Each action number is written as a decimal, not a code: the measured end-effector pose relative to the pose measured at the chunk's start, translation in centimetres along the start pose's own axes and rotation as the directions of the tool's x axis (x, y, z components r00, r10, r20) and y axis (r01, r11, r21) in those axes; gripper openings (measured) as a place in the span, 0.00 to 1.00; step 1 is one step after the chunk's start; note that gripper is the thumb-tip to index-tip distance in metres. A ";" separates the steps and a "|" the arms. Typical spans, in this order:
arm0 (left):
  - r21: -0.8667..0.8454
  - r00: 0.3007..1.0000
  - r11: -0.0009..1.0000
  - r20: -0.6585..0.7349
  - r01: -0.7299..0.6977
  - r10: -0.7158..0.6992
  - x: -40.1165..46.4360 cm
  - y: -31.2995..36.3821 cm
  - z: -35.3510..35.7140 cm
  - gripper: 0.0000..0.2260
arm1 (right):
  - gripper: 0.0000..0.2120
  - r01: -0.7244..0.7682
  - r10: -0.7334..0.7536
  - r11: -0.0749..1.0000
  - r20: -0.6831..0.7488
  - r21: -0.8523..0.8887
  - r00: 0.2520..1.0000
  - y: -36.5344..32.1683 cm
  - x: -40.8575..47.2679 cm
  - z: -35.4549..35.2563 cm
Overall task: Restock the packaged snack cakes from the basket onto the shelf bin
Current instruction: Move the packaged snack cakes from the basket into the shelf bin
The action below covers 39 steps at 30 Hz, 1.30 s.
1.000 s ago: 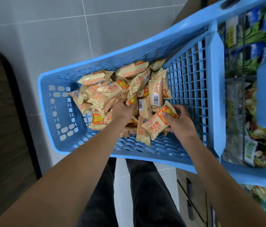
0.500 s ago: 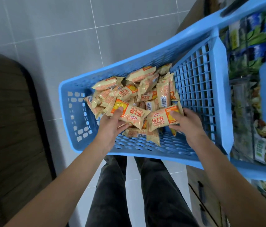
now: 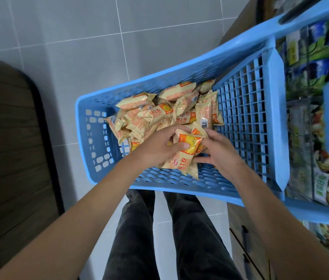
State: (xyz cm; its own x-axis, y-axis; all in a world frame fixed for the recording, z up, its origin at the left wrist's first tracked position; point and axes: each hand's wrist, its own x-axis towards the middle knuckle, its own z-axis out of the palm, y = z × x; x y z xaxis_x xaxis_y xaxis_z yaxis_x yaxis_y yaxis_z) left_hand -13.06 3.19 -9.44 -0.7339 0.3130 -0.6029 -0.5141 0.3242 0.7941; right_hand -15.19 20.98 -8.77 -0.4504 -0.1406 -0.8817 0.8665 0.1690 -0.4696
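Now both hands are in the basket [image 3: 90, 174]: left hand [image 3: 155, 148] and right hand [image 3: 218, 152] pinch one cake pack [image 3: 186, 154] near the front edge, its long axis towards the person; the shelf bin lies right.

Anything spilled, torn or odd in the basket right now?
Nothing stands out. The snack cakes lie in a loose heap inside the blue basket, none outside it. Left hand and right hand grip packets.
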 end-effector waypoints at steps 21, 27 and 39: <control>-0.211 0.978 0.957 -0.024 0.198 -0.208 1.6 0.0 0.4 0.06 | 0.20 -0.039 0.084 0.981 0.240 -0.189 0.967 0.2 1.0 -1.9; 0.353 0.772 0.901 -0.635 0.250 0.035 4.0 -1.6 -2.5 0.10 | 0.14 0.001 0.004 0.999 0.092 -0.049 0.996 0.5 2.0 -2.4; 0.198 0.790 0.822 -0.464 0.534 -0.402 4.7 -3.9 -2.8 0.19 | 0.10 0.068 -0.061 0.993 -0.080 0.094 0.995 1.2 -0.4 -2.6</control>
State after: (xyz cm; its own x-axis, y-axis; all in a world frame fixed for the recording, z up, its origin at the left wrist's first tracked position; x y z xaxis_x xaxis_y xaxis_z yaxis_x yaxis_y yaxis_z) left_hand -15.72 0.90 -15.15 -0.5789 -0.2969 -0.7594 -0.7266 0.6105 0.3152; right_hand -14.50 23.74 -9.16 -0.5178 -0.0724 -0.8524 0.8503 0.0664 -0.5221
